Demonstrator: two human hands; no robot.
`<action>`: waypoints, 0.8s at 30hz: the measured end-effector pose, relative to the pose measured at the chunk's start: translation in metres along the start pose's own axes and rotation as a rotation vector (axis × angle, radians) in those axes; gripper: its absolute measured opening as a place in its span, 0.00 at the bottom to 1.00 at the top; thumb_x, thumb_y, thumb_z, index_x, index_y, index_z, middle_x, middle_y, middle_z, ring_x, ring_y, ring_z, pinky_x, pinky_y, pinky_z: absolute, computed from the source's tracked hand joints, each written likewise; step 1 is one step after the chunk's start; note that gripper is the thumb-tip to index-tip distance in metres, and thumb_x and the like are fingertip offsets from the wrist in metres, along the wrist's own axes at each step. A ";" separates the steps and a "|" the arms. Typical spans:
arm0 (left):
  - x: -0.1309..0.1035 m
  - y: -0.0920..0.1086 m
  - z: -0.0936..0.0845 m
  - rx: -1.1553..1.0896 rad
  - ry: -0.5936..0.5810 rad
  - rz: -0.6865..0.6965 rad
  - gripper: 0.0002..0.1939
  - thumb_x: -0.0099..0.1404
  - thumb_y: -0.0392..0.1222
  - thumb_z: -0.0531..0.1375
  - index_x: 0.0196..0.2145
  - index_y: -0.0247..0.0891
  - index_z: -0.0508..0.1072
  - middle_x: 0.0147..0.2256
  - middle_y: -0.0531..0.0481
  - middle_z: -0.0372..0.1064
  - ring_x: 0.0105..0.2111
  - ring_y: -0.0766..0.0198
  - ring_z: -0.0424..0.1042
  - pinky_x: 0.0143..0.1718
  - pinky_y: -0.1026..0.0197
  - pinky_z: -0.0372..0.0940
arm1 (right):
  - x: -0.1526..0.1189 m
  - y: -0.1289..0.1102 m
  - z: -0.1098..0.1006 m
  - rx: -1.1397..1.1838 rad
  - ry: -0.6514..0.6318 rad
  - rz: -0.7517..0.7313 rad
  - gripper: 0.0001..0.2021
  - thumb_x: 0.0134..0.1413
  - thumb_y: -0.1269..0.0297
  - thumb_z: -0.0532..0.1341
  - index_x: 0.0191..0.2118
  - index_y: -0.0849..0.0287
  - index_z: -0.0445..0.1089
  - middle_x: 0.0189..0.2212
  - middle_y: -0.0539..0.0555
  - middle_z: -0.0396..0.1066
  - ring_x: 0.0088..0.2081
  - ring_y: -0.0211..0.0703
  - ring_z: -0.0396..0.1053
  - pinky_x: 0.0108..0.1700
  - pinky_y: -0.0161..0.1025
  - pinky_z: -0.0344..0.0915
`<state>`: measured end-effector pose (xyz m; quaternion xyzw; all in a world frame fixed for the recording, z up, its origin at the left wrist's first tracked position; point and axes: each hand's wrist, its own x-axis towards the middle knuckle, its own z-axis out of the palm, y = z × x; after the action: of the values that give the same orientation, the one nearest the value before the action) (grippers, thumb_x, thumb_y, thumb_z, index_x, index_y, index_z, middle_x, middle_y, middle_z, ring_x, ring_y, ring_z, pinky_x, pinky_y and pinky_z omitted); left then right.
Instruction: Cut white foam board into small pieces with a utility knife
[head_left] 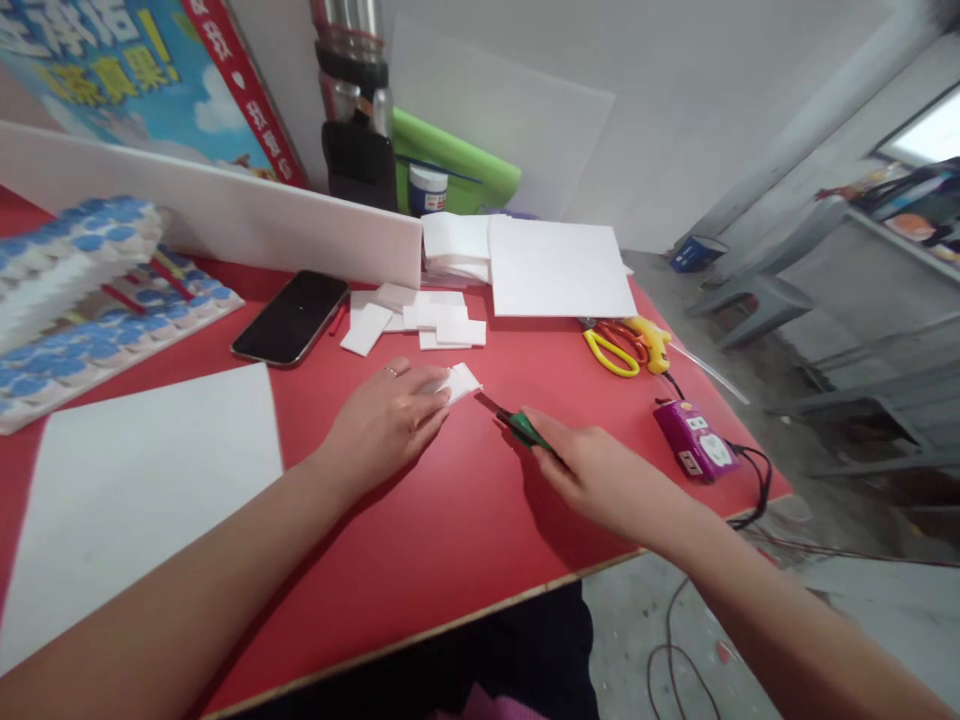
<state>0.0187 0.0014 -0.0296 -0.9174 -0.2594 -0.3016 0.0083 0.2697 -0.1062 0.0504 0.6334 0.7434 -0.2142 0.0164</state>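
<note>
My right hand is closed round a green utility knife. Its blade is out and points toward a small white foam-board piece, with the tip close to the right edge of that piece. From the left, my left hand holds the same piece down on the red table, its fingertips covering part of it. Just beyond my left hand lie several loose white rectangles, some overlapping.
A phone and a white sheet lie left, near a blue-and-white model. A white board is at the back. Yellow-handled scissors, a yellow glue gun and a purple box with cables sit right.
</note>
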 end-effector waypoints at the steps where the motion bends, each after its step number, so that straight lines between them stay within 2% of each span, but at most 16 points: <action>1: 0.000 -0.002 0.000 -0.006 -0.002 0.001 0.17 0.79 0.39 0.55 0.40 0.34 0.83 0.52 0.37 0.79 0.41 0.53 0.76 0.44 0.51 0.69 | -0.002 0.005 0.001 0.083 0.066 -0.004 0.14 0.72 0.65 0.52 0.56 0.58 0.68 0.33 0.56 0.78 0.32 0.48 0.75 0.31 0.39 0.57; 4: -0.001 -0.009 -0.004 -0.074 -0.043 -0.005 0.18 0.79 0.42 0.55 0.41 0.36 0.84 0.54 0.36 0.78 0.46 0.50 0.77 0.46 0.50 0.70 | 0.007 0.012 0.000 0.238 0.263 0.050 0.09 0.69 0.56 0.57 0.44 0.55 0.69 0.27 0.50 0.72 0.27 0.45 0.69 0.29 0.39 0.55; 6: 0.000 -0.015 -0.007 -0.150 -0.090 -0.018 0.17 0.79 0.43 0.55 0.42 0.38 0.84 0.52 0.37 0.78 0.46 0.50 0.77 0.45 0.51 0.71 | 0.028 0.009 -0.002 0.320 0.318 0.077 0.10 0.65 0.55 0.61 0.35 0.54 0.65 0.22 0.46 0.65 0.24 0.41 0.64 0.28 0.38 0.53; 10: 0.000 -0.026 -0.014 -0.238 -0.148 -0.022 0.18 0.79 0.44 0.54 0.44 0.42 0.85 0.48 0.39 0.79 0.45 0.50 0.78 0.43 0.52 0.71 | 0.089 -0.009 -0.004 0.486 0.294 0.057 0.14 0.61 0.61 0.64 0.29 0.54 0.58 0.20 0.43 0.59 0.24 0.38 0.62 0.29 0.37 0.52; 13: -0.002 -0.031 -0.015 -0.257 -0.157 -0.025 0.18 0.77 0.41 0.53 0.47 0.44 0.85 0.50 0.40 0.80 0.47 0.49 0.79 0.45 0.51 0.72 | 0.127 -0.020 -0.002 0.430 0.263 0.034 0.12 0.58 0.67 0.65 0.30 0.54 0.60 0.23 0.45 0.63 0.28 0.39 0.64 0.32 0.37 0.53; 15: -0.003 -0.034 -0.014 -0.264 -0.160 -0.027 0.19 0.76 0.38 0.52 0.48 0.44 0.85 0.51 0.41 0.81 0.48 0.50 0.79 0.46 0.50 0.73 | 0.138 -0.022 0.000 0.357 0.241 0.036 0.09 0.57 0.70 0.65 0.31 0.55 0.63 0.26 0.47 0.68 0.30 0.40 0.66 0.33 0.37 0.54; 17: -0.005 -0.037 -0.012 -0.270 -0.156 -0.019 0.20 0.75 0.35 0.52 0.48 0.45 0.85 0.52 0.42 0.81 0.50 0.50 0.79 0.49 0.49 0.74 | 0.134 -0.018 0.002 0.294 0.214 0.039 0.09 0.56 0.73 0.64 0.31 0.55 0.64 0.27 0.49 0.70 0.31 0.42 0.67 0.33 0.37 0.55; 19: -0.006 -0.038 -0.010 -0.270 -0.136 -0.006 0.21 0.73 0.33 0.53 0.47 0.44 0.85 0.52 0.42 0.81 0.53 0.49 0.78 0.52 0.46 0.73 | 0.114 -0.009 0.003 0.268 0.169 0.040 0.09 0.55 0.73 0.63 0.30 0.55 0.63 0.27 0.49 0.70 0.31 0.42 0.68 0.33 0.37 0.55; 21: -0.006 -0.037 -0.009 -0.254 -0.116 -0.003 0.21 0.72 0.31 0.53 0.46 0.44 0.85 0.54 0.41 0.79 0.56 0.47 0.76 0.55 0.43 0.72 | 0.081 0.004 0.006 0.298 0.094 0.044 0.08 0.55 0.71 0.64 0.30 0.55 0.64 0.26 0.48 0.70 0.29 0.42 0.68 0.32 0.37 0.56; 22: -0.006 -0.036 -0.009 -0.240 -0.107 -0.008 0.21 0.72 0.31 0.53 0.46 0.44 0.85 0.55 0.41 0.78 0.56 0.47 0.75 0.54 0.43 0.71 | 0.059 0.012 0.007 0.332 0.021 0.010 0.06 0.57 0.70 0.63 0.31 0.55 0.65 0.27 0.49 0.71 0.29 0.41 0.68 0.32 0.37 0.57; 24: -0.005 -0.033 -0.011 -0.201 -0.101 -0.027 0.20 0.73 0.31 0.53 0.45 0.44 0.85 0.54 0.40 0.77 0.53 0.47 0.75 0.51 0.43 0.71 | 0.009 0.032 0.009 0.299 -0.043 -0.076 0.06 0.58 0.68 0.62 0.31 0.55 0.65 0.29 0.49 0.71 0.30 0.41 0.69 0.34 0.37 0.59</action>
<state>-0.0067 0.0260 -0.0280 -0.9240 -0.2403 -0.2796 -0.1011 0.2957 -0.0974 0.0300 0.5954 0.7261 -0.3364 -0.0705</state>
